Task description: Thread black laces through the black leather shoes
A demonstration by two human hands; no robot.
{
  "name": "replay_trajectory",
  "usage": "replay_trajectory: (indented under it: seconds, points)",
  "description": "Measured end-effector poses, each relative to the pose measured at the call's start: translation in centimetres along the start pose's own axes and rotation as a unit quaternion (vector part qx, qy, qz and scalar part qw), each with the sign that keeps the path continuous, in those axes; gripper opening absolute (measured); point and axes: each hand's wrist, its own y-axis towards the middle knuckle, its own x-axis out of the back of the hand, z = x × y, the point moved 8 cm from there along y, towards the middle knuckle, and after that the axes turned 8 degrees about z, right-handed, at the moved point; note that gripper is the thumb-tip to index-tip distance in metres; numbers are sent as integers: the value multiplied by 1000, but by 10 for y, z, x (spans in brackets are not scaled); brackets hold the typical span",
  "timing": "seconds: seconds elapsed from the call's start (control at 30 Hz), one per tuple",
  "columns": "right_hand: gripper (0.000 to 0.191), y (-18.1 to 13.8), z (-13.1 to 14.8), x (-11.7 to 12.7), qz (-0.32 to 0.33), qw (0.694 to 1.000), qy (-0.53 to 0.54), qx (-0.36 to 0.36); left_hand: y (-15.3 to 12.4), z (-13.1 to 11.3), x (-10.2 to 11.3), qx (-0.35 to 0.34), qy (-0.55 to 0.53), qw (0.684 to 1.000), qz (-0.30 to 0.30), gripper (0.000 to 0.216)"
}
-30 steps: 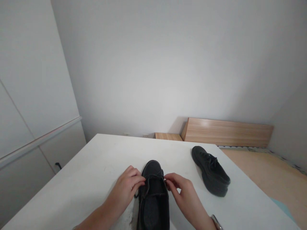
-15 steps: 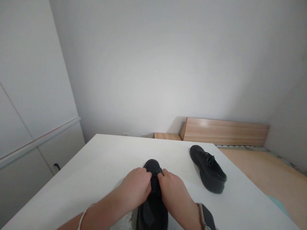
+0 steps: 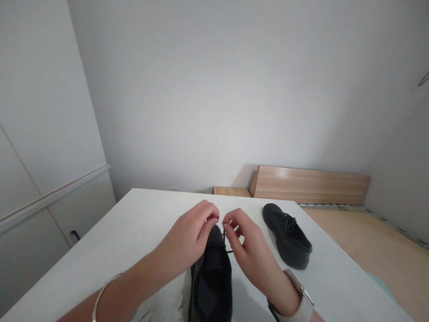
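Note:
A black lace-up shoe (image 3: 214, 286) stands on the white table in front of me, its toe pointing away and its opening towards me. Above its right side, my right hand (image 3: 246, 241) pinches a black shoelace (image 3: 224, 237) between thumb and fingertips, and the lace runs up taut from the shoe. My left hand (image 3: 194, 230) is over the toe end with thumb and fingers pinched together. Whatever sits between those fingertips is too small to make out. A second black shoe (image 3: 286, 235), its laces tied, stands to the right, apart from both hands.
The white table (image 3: 150, 210) ends at a far edge before a grey wall. Beyond its right side lies a bed base (image 3: 355, 228) with a wooden headboard (image 3: 311, 185). White cabinet doors (image 3: 50, 188) line the left. Close to me, the tabletop has a marked patch (image 3: 164, 308).
Both hands have risen from the shoe's tongue area towards the toe end and above it. A shoelace now shows stretched up to the right hand's fingertips. The view has shifted slightly.

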Motion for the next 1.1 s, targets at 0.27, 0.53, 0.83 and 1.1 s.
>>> replay_trajectory:
  seconds: [0.27, 0.53, 0.83, 1.1]
  points:
    - [10, -4, 61, 71, -219, 942, 205, 154, 0, -8, 61, -5, -248, 955, -163, 8]
    - [13, 10, 75, 50, -168, 959, 137, 182, 7, -29, 46, -77, -281, 951, -106, 10]
    - [17, 21, 30, 15, -39, 927, 359, 100, -7, -43, 58, -164, -139, 962, -167, 14]
    - [11, 25, 21, -2, -12, 898, 434, 67, -17, -53, 59, -207, -28, 952, -223, 14]
